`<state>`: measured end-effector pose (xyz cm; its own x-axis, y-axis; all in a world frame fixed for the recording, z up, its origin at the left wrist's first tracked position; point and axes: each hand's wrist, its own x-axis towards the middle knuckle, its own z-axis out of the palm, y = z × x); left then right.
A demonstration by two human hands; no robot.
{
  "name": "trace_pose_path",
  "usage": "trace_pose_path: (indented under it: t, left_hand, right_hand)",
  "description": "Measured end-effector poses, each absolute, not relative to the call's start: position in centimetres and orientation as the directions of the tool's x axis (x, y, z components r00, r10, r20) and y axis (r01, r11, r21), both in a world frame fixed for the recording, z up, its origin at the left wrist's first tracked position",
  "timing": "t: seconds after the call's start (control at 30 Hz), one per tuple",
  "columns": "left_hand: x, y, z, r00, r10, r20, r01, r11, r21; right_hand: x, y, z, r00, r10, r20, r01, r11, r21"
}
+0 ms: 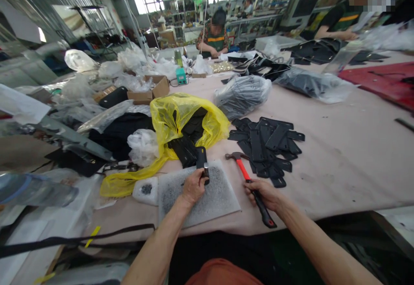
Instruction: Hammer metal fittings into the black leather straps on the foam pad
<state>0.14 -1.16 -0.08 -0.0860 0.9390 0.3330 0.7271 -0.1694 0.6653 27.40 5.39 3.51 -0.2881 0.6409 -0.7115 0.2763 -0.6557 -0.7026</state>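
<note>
My left hand is closed around a short metal punch, its shiny end facing up. Under it, a black strip piece with a slot near its end lies partly on a white board covered in dark marks. To the right, my right hand grips a claw hammer by its red and black handle, the head lying beyond the board's right edge. Whether the punch's lower tip touches the strip is hidden by my fingers.
A yellow plastic bag of black pieces lies open behind the board. Loose black strips are piled beyond the hammer. A clear bag stands further back. A white block sits left of the board. Two people work across the table.
</note>
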Motion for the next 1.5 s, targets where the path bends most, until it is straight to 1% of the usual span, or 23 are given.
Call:
trace_pose_path:
  t: [0.1, 0.2, 0.27, 0.33, 0.4, 0.47, 0.5, 0.57, 0.63, 0.7, 0.8, 0.83, 0.9, 0.97, 1.03, 1.1, 1.17, 1.2, 1.23, 1.27, 1.33, 1.4, 1.5]
  left_hand:
    - [0.2, -1.2, -0.2, -0.088, 0.933, 0.35, 0.74, -0.174, 0.65]
    - [0.1, -1.2, -0.2, -0.082, 0.935, 0.344, 0.738, -0.175, 0.651]
    - [0.1, -1.2, -0.2, -0.083, 0.939, 0.334, 0.732, -0.17, 0.659]
    - [0.0, -1.2, -0.2, -0.089, 0.941, 0.327, 0.728, -0.163, 0.666]
    - [0.0, -1.2, -0.1, -0.094, 0.942, 0.323, 0.726, -0.157, 0.67]
    - [0.0, -1.2, -0.1, -0.098, 0.942, 0.322, 0.723, -0.155, 0.673]
    - [0.0, -1.2, -0.1, -0.096, 0.941, 0.325, 0.721, -0.159, 0.674]
    - [0.0, -1.1, -0.1, -0.094, 0.938, 0.335, 0.719, -0.169, 0.675]
    - [0.0, -1.1, -0.2, -0.098, 0.935, 0.34, 0.718, -0.17, 0.675]
    - [0.0, -1.1, -0.3, -0.108, 0.936, 0.335, 0.715, -0.161, 0.68]
    - [0.0, -1.1, -0.4, -0.112, 0.94, 0.321, 0.711, -0.15, 0.687]
    - [0.0, -1.1, -0.4, -0.113, 0.941, 0.318, 0.711, -0.147, 0.687]
    - [0.0, -1.1, -0.3, -0.106, 0.942, 0.317, 0.716, -0.149, 0.682]
    - [0.0, -1.1, -0.2, -0.1, 0.941, 0.324, 0.72, -0.157, 0.677]
    - [0.1, -1.1, -0.1, -0.103, 0.938, 0.332, 0.72, -0.16, 0.675]
    - [0.1, -1.1, -0.2, -0.113, 0.935, 0.336, 0.717, -0.157, 0.679]
    - [0.2, -1.1, -0.2, -0.115, 0.936, 0.333, 0.716, -0.154, 0.681]
    - [0.2, -1.1, -0.2, -0.117, 0.936, 0.331, 0.716, -0.152, 0.681]
    - [0.2, -1.1, -0.2, -0.116, 0.937, 0.33, 0.716, -0.152, 0.682]
    - [0.1, -1.1, -0.2, -0.112, 0.938, 0.328, 0.715, -0.153, 0.682]
    - [0.1, -1.1, -0.2, -0.107, 0.94, 0.325, 0.717, -0.154, 0.68]
    - [0.1, -1.1, -0.2, -0.105, 0.941, 0.323, 0.719, -0.152, 0.678]
    - [0.1, -1.2, -0.2, -0.121, 0.937, 0.328, 0.717, -0.146, 0.682]
  right_hand:
    - [26.8, 4.7, 4.1, -0.25, 0.635, -0.731, 0.251, -0.686, -0.683]
    - [26.0, 4.2, 6.8, -0.17, 0.759, -0.629, 0.302, -0.567, -0.766]
    - [25.7, 4.0, 10.1, -0.164, 0.886, -0.433, 0.36, -0.356, -0.863]
    - [25.6, 3.8, 13.7, -0.179, 0.973, -0.148, 0.425, -0.059, -0.903]
    - [25.7, 3.3, 16.5, -0.176, 0.974, 0.142, 0.533, 0.215, -0.818]
    - [25.8, 2.8, 17.8, -0.265, 0.916, 0.302, 0.632, 0.402, -0.662]
    - [25.9, 2.5, 18.0, -0.344, 0.885, 0.312, 0.669, 0.465, -0.58]
    - [26.1, 2.2, 18.2, -0.511, 0.83, 0.226, 0.708, 0.555, -0.437]
    - [26.3, 2.2, 18.8, -0.583, 0.799, 0.145, 0.726, 0.593, -0.349]
    - [26.2, 2.3, 20.0, -0.544, 0.811, 0.215, 0.726, 0.584, -0.364]
    - [25.6, 1.9, 20.8, -0.307, 0.845, 0.439, 0.659, 0.521, -0.542]
    - [25.4, 1.8, 20.5, -0.275, 0.842, 0.465, 0.63, 0.523, -0.574]
    - [25.5, 1.6, 19.4, -0.371, 0.834, 0.41, 0.635, 0.549, -0.544]
    - [25.9, 1.9, 19.0, -0.551, 0.797, 0.247, 0.671, 0.599, -0.437]
    - [26.2, 2.4, 20.1, -0.588, 0.789, 0.179, 0.693, 0.605, -0.391]
    - [25.9, 2.7, 22.5, -0.473, 0.824, 0.312, 0.681, 0.567, -0.463]
    - [25.1, 2.6, 24.5, -0.178, 0.845, 0.505, 0.589, 0.502, -0.633]
    - [24.6, 2.4, 24.8, -0.042, 0.831, 0.555, 0.521, 0.493, -0.697]
    - [24.2, 2.2, 24.7, 0.009, 0.822, 0.57, 0.479, 0.497, -0.724]
    - [24.0, 1.9, 24.0, -0.024, 0.822, 0.568, 0.473, 0.51, -0.718]
    - [24.5, 1.5, 21.6, -0.276, 0.834, 0.477, 0.521, 0.547, -0.655]
    - [25.9, 1.4, 18.9, -0.448, 0.836, 0.317, 0.6, 0.544, -0.586]
    - [28.5, 1.7, 15.6, -0.491, 0.871, 0.019, 0.765, 0.442, -0.469]
